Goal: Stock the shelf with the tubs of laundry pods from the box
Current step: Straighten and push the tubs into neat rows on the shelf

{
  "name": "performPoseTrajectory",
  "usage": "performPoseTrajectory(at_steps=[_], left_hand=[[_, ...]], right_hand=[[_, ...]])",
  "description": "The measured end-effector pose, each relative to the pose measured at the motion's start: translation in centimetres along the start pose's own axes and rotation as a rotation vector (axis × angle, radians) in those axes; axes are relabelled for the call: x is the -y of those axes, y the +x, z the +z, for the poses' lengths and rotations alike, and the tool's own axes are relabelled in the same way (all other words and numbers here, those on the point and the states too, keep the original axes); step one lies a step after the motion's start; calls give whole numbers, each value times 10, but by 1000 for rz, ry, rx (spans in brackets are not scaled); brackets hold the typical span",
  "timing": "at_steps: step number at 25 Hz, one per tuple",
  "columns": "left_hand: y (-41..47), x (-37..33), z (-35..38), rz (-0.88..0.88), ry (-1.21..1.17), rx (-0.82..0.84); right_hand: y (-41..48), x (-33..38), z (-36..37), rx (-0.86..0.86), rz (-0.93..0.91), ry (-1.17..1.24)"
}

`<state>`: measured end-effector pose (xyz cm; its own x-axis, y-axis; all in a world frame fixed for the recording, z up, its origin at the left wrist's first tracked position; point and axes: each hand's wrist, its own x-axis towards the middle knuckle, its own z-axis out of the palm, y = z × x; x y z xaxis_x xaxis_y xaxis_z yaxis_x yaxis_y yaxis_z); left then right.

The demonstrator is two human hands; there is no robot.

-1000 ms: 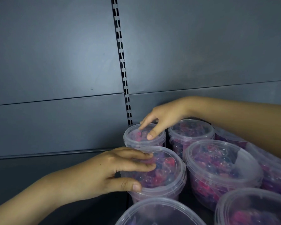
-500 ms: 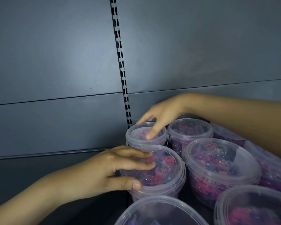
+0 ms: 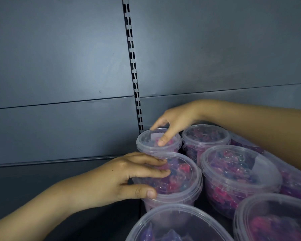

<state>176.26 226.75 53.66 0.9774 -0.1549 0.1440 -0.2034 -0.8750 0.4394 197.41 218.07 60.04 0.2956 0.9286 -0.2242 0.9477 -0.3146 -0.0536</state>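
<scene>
Right hand [image 3: 175, 117], fingertips spread, is steadying rear tub [image 3: 146, 144] beside the slotted upright [image 3: 134, 75]; left hand [image 3: 115, 178], fingers together and thumb pinching the rim, is likely snugging next tub [image 3: 181, 181] out from the upright into line

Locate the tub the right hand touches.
In the head view, that tub sits rearmost in the left column, beside the slotted upright, behind the neighbouring tub the left hand grips.
</scene>
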Motion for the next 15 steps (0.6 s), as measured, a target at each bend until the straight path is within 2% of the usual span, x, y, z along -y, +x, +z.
performPoseTrajectory(at_steps=[1, 4, 7, 9, 12, 13, 15], left_hand=[[0, 0, 0, 4, -4, 2], [1, 3, 1, 32, 1, 7], [3, 6, 3, 81, 16, -8], [4, 8, 4, 121, 22, -11], [3, 8, 2, 115, 19, 0], [3, 8, 1, 113, 19, 3], [3, 7, 0, 113, 13, 5]], right_hand=[[-4, -3, 1, 72, -11, 37], [-4, -10, 12, 24, -22, 18], [-1, 2, 14, -59, 3, -97], [2, 13, 12, -123, 13, -264], [5, 26, 11, -189, 63, -400], [4, 24, 8, -157, 57, -348], [2, 6, -1, -48, 22, -97]])
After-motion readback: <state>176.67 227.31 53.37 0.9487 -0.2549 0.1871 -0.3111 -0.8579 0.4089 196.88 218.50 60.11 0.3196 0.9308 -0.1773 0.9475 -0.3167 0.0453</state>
